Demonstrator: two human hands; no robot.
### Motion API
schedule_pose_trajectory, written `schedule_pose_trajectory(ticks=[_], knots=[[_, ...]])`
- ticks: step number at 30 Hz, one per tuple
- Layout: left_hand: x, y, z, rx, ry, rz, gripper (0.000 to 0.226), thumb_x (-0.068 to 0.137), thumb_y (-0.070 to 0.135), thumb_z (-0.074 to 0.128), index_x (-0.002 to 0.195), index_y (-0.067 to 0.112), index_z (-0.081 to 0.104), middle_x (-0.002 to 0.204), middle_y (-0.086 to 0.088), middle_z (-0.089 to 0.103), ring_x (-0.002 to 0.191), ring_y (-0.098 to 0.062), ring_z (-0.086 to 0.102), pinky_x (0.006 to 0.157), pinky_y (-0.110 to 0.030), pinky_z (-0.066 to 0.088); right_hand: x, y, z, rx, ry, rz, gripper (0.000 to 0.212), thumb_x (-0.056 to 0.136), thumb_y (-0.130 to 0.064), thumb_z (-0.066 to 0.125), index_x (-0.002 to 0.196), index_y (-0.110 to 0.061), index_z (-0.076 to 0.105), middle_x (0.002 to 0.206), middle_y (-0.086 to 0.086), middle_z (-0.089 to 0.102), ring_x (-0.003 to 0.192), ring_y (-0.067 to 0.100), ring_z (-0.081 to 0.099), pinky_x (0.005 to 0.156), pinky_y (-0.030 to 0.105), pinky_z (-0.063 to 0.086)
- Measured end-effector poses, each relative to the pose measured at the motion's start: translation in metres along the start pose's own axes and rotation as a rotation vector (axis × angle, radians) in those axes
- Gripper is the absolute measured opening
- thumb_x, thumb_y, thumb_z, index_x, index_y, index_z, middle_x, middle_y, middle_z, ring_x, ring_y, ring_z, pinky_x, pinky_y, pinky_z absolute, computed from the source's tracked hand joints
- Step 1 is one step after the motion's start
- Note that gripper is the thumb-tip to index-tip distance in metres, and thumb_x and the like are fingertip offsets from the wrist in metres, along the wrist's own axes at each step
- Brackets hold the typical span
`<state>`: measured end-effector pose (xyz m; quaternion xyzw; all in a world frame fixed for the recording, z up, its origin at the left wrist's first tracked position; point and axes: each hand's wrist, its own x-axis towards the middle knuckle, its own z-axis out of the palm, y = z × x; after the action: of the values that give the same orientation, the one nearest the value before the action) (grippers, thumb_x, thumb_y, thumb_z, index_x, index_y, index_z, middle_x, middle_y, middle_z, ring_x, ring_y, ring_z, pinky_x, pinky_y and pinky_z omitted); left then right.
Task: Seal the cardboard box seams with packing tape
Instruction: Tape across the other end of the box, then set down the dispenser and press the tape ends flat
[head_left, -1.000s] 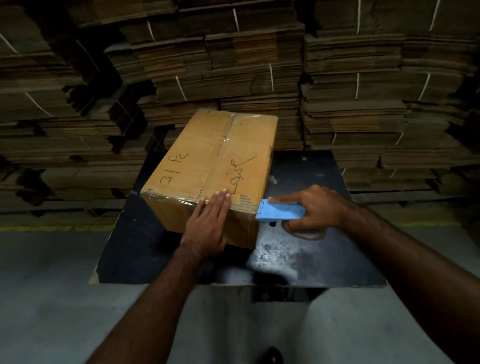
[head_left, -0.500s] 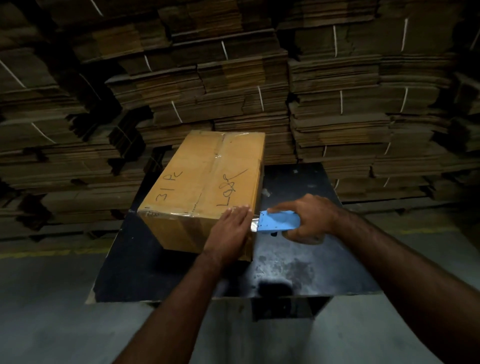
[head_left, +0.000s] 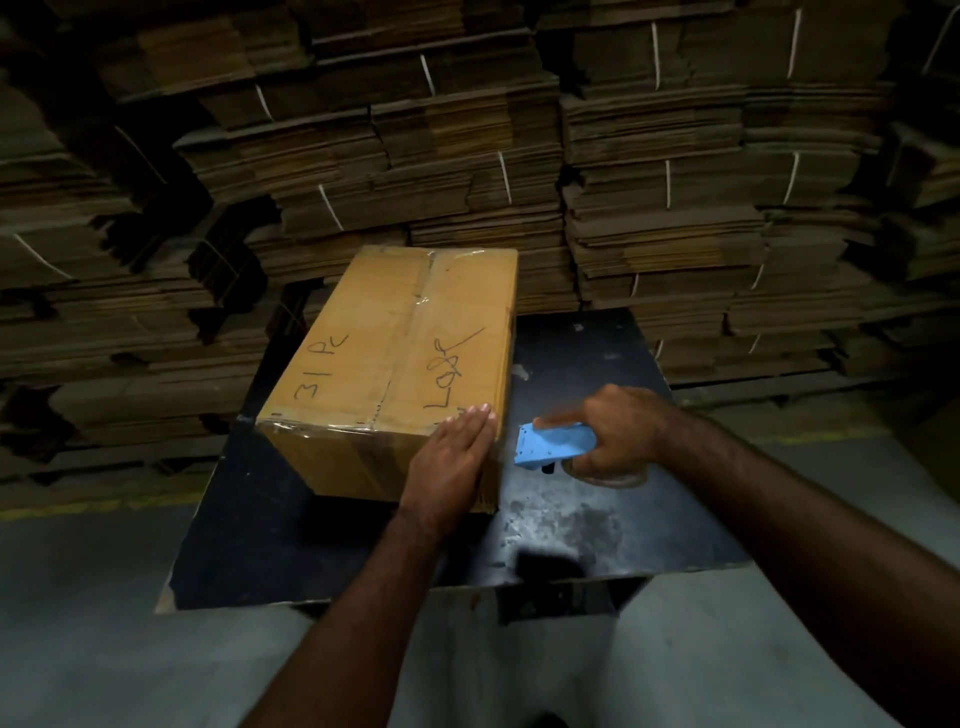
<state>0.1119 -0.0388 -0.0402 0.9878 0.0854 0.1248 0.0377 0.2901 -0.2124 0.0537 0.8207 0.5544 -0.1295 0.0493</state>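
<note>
A closed cardboard box (head_left: 400, 353) with handwriting on top lies on a black table (head_left: 587, 519). Clear tape runs along its middle seam and across the near top edge. My left hand (head_left: 452, 462) lies flat, fingers straight, against the box's near right corner. My right hand (head_left: 613, 431) grips a blue tape dispenser (head_left: 550, 444) just right of that corner, a small gap away from the box. A roll of clear tape shows under the right hand.
Tall stacks of flattened cardboard (head_left: 649, 182), tied with white string, fill the space behind the table. Grey floor (head_left: 78, 649) surrounds the table's near side. The right half of the tabletop is scuffed.
The dispenser has drawn back to the right, away from the box corner. My left hand has slid from the top edge down onto the near right corner.
</note>
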Motion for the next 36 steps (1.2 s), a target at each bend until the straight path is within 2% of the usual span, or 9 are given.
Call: schedule_pose_trajectory(ticks=[3, 10, 15, 20, 23, 26, 30, 34, 36], knots=[[-0.001, 0.000, 0.000, -0.018, -0.004, 0.000, 0.093, 0.052, -0.008, 0.088, 0.138, 0.004, 0.056, 0.144, -0.015, 0.055, 0.129, -0.030, 0.056, 0.108, -0.045, 0.036, 0.006, -0.013, -0.014, -0.055, -0.029, 0.031, 0.068, 0.075, -0.061, 0.063, 0.140, -0.052, 0.044, 0.111, -0.010, 0.066, 0.085, 0.010, 0.049, 0.071, 0.029, 0.041], [0.003, -0.004, 0.002, -0.022, 0.009, 0.020, 0.079, 0.059, -0.004, 0.084, 0.134, 0.003, 0.060, 0.140, -0.016, 0.058, 0.126, -0.031, 0.059, 0.105, -0.046, 0.045, 0.026, -0.039, -0.038, -0.144, -0.076, 0.045, 0.067, 0.064, -0.064, 0.072, 0.127, -0.041, 0.061, 0.114, -0.005, 0.067, 0.101, 0.018, 0.064, 0.082, 0.035, 0.053], [0.003, -0.005, 0.004, -0.051, 0.065, -0.017, 0.078, 0.061, -0.011, 0.082, 0.134, 0.007, 0.061, 0.140, -0.012, 0.060, 0.127, -0.028, 0.059, 0.105, -0.045, 0.045, 0.013, -0.021, -0.006, -0.300, -0.271, 0.140, 0.052, 0.071, -0.060, 0.071, 0.112, -0.029, 0.068, 0.109, -0.004, 0.067, 0.096, 0.020, 0.063, 0.085, 0.036, 0.053], [0.012, -0.005, 0.014, -0.075, 0.108, -0.061, 0.071, 0.072, -0.008, 0.076, 0.139, 0.008, 0.057, 0.145, -0.011, 0.055, 0.133, -0.026, 0.053, 0.109, -0.041, 0.040, -0.007, 0.011, 0.043, 0.084, -0.137, 0.348, 0.073, 0.070, -0.064, 0.069, 0.138, -0.043, 0.051, 0.134, -0.005, 0.061, 0.120, 0.021, 0.058, 0.099, 0.036, 0.048], [0.011, 0.004, 0.018, -0.082, 0.121, -0.091, 0.073, 0.072, -0.009, 0.074, 0.140, 0.008, 0.056, 0.146, -0.011, 0.053, 0.134, -0.027, 0.052, 0.110, -0.040, 0.036, -0.014, 0.006, 0.101, 0.251, -0.085, 0.532, 0.070, 0.081, -0.061, 0.061, 0.144, -0.037, 0.043, 0.135, 0.009, 0.058, 0.120, 0.031, 0.057, 0.099, 0.040, 0.047], [0.015, 0.011, 0.019, -0.087, 0.140, -0.104, 0.081, 0.065, -0.014, 0.074, 0.141, 0.007, 0.055, 0.147, -0.012, 0.052, 0.135, -0.028, 0.051, 0.112, -0.042, 0.035, -0.010, 0.001, 0.153, 0.440, 0.023, 0.732, 0.070, 0.094, -0.044, 0.049, 0.156, -0.027, 0.021, 0.142, 0.021, 0.043, 0.125, 0.040, 0.050, 0.101, 0.045, 0.041], [0.017, 0.019, 0.023, -0.050, 0.119, -0.111, 0.086, 0.065, -0.012, 0.076, 0.145, 0.007, 0.050, 0.151, -0.011, 0.048, 0.138, -0.026, 0.046, 0.115, -0.039, 0.027, -0.007, -0.003, 0.195, 0.477, 0.116, 0.766, 0.072, 0.097, -0.025, 0.045, 0.158, -0.022, 0.007, 0.151, 0.021, 0.033, 0.136, 0.040, 0.036, 0.111, 0.046, 0.032], [0.019, 0.025, 0.029, -0.036, 0.098, -0.106, 0.086, 0.069, -0.011, 0.076, 0.147, 0.007, 0.047, 0.153, -0.011, 0.045, 0.142, -0.025, 0.042, 0.117, -0.038, 0.024, -0.001, -0.005, 0.223, 0.372, 0.234, 0.726, 0.057, 0.097, -0.016, 0.027, 0.154, -0.018, 0.021, 0.132, 0.029, 0.050, 0.113, 0.047, 0.054, 0.091, 0.056, 0.049], [0.019, 0.026, 0.029, -0.025, 0.096, -0.088, 0.083, 0.070, -0.010, 0.074, 0.147, 0.007, 0.047, 0.153, -0.011, 0.045, 0.141, -0.025, 0.042, 0.117, -0.038, 0.023, 0.002, -0.004, 0.227, 0.252, 0.122, 0.655, 0.066, 0.091, -0.016, 0.032, 0.155, -0.009, 0.021, 0.129, 0.033, 0.053, 0.111, 0.046, 0.059, 0.088, 0.053, 0.053]])
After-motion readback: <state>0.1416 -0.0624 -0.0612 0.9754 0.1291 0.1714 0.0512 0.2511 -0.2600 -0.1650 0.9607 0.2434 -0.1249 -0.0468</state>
